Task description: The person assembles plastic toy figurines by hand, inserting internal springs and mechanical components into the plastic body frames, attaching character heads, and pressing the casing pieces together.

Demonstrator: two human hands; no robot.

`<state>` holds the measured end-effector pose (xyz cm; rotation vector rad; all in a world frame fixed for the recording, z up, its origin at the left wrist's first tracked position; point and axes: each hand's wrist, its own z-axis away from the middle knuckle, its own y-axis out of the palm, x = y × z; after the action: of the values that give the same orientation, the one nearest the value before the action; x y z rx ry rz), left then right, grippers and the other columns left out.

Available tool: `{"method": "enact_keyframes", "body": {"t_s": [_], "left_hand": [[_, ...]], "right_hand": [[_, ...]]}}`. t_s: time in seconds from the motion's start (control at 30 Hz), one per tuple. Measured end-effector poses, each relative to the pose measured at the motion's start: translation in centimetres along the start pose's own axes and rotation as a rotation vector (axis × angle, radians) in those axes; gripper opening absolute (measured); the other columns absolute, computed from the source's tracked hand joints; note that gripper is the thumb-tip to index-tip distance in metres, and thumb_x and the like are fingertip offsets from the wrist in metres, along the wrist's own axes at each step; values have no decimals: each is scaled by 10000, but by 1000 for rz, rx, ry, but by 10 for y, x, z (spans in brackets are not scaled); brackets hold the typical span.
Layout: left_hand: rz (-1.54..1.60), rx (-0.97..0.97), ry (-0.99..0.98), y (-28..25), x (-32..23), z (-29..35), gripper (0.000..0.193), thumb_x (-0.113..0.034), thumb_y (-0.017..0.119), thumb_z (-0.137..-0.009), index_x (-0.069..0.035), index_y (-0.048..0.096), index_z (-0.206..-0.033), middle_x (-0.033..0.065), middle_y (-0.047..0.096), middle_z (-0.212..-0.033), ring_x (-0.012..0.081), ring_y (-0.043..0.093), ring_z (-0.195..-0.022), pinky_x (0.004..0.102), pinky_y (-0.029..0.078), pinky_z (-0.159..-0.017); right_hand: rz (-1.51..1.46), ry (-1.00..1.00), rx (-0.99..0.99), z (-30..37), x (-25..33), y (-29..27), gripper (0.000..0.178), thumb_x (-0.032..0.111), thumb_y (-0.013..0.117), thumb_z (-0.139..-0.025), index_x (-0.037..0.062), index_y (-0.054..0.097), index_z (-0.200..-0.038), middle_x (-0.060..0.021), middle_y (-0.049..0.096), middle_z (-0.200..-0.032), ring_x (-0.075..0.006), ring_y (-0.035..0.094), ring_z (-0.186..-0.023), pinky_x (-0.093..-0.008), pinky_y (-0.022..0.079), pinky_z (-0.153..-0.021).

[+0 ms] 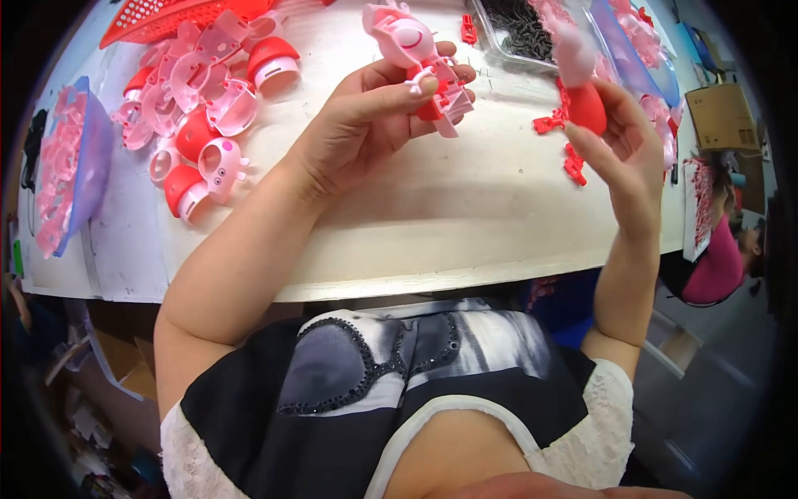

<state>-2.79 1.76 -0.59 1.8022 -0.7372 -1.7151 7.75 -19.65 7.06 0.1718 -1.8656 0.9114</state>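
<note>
Left hand (pixel 359 119): fingers grasp pink-and-red toy (pixel 409 41), long axis slanting toward counter's (pixel 482 212) near-right corner. Right hand (pixel 629 154): fingers grip rounded red piece (pixel 588 110), well apart, toward right edge; red connector (pixel 573 165) just beside.

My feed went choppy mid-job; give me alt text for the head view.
The left hand holds a pink and red plastic toy part over a pale worktable; the right hand holds a rounded red plastic piece. At left lie curved pink and red plastic shells; at the top, a clear plastic tray holds small dark pieces.
</note>
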Motion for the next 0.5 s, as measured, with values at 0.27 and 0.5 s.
{"method": "enact_keyframes", "body": {"t_s": [0.27, 0.5], "left_hand": [[-27, -38, 6, -2, 4, 4, 568, -180, 609, -793, 17, 364, -1266, 157, 510, -1183, 212, 513, -1084, 334, 418, -926], [66, -171, -43, -1, 8, 5, 388, -117, 663, -760, 4, 523, -1100, 72, 592, -975, 136, 590, -869, 271, 500, -760]], "right_hand": [[-443, 92, 141, -18, -15, 49, 480, 112, 685, -737, -47, 480, -1141, -90, 591, -989, -127, 577, -869, -238, 472, -770], [-727, 265, 259, -12, -30, 56, 480, 174, 614, -807, -46, 438, -1196, -105, 567, -1060, -146, 557, -945, -332, 464, -840]]}}
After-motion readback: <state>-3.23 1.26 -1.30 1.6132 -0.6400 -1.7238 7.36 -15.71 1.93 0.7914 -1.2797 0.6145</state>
